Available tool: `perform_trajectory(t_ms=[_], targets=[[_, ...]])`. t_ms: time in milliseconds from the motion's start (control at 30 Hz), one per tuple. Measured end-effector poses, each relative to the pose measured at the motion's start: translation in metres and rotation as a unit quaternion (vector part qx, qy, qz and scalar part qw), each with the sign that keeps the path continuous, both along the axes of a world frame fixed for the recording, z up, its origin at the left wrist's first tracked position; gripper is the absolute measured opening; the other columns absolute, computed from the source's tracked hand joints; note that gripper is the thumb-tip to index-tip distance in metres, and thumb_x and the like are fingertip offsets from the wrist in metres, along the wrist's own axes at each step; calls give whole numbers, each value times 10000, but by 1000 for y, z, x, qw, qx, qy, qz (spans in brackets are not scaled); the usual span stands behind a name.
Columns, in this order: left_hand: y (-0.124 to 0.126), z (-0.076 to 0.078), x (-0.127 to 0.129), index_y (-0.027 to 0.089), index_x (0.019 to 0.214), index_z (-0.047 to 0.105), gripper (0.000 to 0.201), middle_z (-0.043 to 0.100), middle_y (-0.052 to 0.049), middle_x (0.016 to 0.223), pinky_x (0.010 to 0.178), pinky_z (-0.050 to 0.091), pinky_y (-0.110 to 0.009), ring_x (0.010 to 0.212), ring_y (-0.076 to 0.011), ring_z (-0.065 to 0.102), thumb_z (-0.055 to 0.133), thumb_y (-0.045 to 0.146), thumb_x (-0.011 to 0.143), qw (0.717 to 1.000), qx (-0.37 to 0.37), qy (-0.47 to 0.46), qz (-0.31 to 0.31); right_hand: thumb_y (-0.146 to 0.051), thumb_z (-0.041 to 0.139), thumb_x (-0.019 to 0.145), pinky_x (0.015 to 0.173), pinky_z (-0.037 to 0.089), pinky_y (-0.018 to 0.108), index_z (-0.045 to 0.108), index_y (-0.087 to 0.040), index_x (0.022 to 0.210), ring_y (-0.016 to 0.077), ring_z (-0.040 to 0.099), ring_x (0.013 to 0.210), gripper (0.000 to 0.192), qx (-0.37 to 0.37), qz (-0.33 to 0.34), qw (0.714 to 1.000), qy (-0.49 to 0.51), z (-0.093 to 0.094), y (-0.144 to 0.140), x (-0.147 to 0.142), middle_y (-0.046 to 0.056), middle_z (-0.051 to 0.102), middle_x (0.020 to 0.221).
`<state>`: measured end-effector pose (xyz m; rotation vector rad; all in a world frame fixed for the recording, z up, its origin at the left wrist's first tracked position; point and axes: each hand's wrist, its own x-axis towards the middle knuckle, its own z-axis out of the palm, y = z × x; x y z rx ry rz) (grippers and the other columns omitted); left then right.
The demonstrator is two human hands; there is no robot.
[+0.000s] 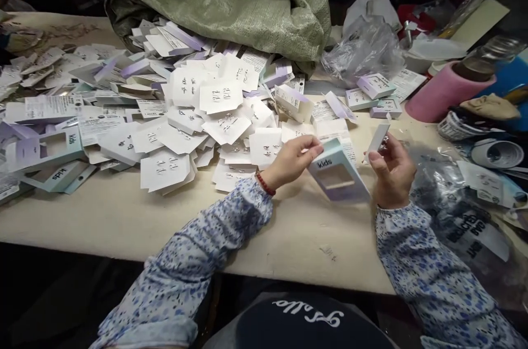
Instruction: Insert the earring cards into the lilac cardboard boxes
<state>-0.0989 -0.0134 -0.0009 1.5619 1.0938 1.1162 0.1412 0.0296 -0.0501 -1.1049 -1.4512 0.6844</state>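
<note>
My left hand (291, 162) pinches the top end of a small flat carton (338, 170), mint fading to lilac, with "kids" printed above a cut-out window. The carton tilts above the table. To its right, my right hand (391, 170) grips a white earring card (377, 139) between thumb and fingers, turned nearly edge-on, with small shiny pieces on its far face. The card and the carton are apart. Left of my hands lies a heap of white earring cards (220, 95) bearing small metal pieces.
Printed cartons (53, 154) are piled at the left. A green woven sack (231, 3) lies behind the heap. Several finished-looking small boxes (376, 85) are stacked at the back right, near a pink roll (447, 90). Clear plastic bags (466, 222) lie on the right.
</note>
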Motion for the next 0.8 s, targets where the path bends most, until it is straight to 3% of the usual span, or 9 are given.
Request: perform_trajectory(t_ms=[100,233,267,333,400,467,600,700,800], targets=[[12,1,2,162,806,588,169,576,0,719,540,503,-214,619,-97,557,533,222,953,998,-40,-30,44,-511,704,788,725,606,381,617,-206,1359,224,676,913,653,16,-33,999,23,-2,5,6,107,684,1178],[-3,-1,-13,149,821,632,190,625,-17,695,489,539,-250,575,-126,616,534,236,959,988,-131,71,-29,-500,730,773,653,592,350,658,-218,1300,190,656,812,602,21,-41,998,45,-4,8,11,86,688,1090],[-11,-3,-17,150,829,647,174,647,-26,706,518,558,-276,594,-141,632,555,232,951,984,-116,132,-29,-505,730,773,663,593,360,650,-231,1317,194,654,824,614,17,-31,999,38,-3,7,11,87,687,1114],[-30,-7,-20,148,912,671,104,705,-60,817,664,605,-365,733,-190,678,589,206,935,965,-25,259,34,-508,734,772,703,599,381,623,-252,1361,203,653,868,652,5,1,1000,22,0,3,9,95,674,1186],[-53,-10,-16,134,1066,657,153,722,-119,1021,856,591,-475,965,-248,681,581,187,944,921,104,345,146,-494,756,762,746,602,389,612,-257,1378,204,648,914,676,-6,36,999,12,4,-1,7,103,656,1237],[-80,-14,-5,122,1153,632,230,696,-165,1158,950,553,-536,1097,-285,648,560,240,969,884,191,381,192,-482,777,751,778,602,392,621,-267,1367,204,641,945,671,-16,56,998,1,11,-5,4,99,648,1254],[-126,-27,21,75,1390,484,733,528,-267,1445,1086,443,-667,1369,-429,477,701,507,839,881,190,428,70,-530,766,758,777,603,422,631,-278,1346,232,638,953,654,-33,66,997,-31,31,-15,0,100,658,1227],[-133,-33,23,83,1422,463,695,503,-249,1484,1138,381,-685,1432,-438,408,697,357,828,879,183,436,70,-541,764,761,775,592,436,616,-296,1362,242,639,922,665,-57,93,989,-98,49,-29,5,95,657,1236],[-118,-25,7,91,1361,544,529,594,-214,1392,1103,466,-592,1362,-374,501,625,277,873,896,205,382,95,-528,762,767,852,574,458,586,-315,1403,254,639,964,693,-48,139,967,-208,67,-51,18,76,637,1297]])
